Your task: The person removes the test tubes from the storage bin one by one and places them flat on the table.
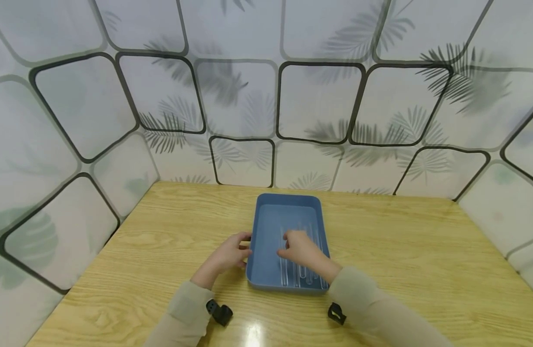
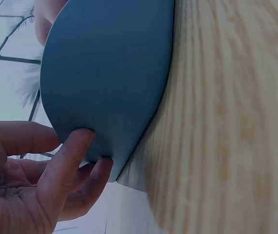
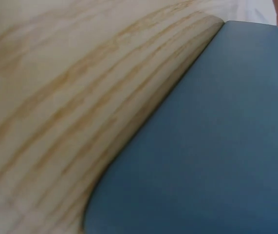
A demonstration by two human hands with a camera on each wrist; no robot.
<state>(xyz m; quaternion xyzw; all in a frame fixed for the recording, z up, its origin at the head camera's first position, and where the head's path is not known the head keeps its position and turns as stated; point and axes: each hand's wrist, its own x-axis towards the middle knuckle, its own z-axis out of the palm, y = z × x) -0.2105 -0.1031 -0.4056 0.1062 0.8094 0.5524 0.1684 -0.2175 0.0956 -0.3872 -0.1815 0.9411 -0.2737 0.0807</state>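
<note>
A blue rectangular tray point(image 1: 266, 224) lies on the wooden table. Inside it, several clear test tubes point(image 1: 284, 273) lie lengthwise, mostly toward its right half. My left hand point(image 1: 228, 253) is at the tray's left side; in the left wrist view, fingertips point(image 2: 83, 136) rest against the outer wall near a corner. My right hand point(image 1: 303, 249) is above the tubes inside the tray, its thumb and index finger bent toward each other over the leftmost tube. Whether they pinch that tube cannot be made out. The right wrist view shows mainly the tray's outer wall point(image 3: 202, 136).
The wooden table point(image 1: 405, 250) extends to both sides of the tray. A patterned wall point(image 1: 244, 106) stands behind it and along both sides. Black wrist devices point(image 1: 220, 312) sit at both sleeve cuffs, low above the tabletop.
</note>
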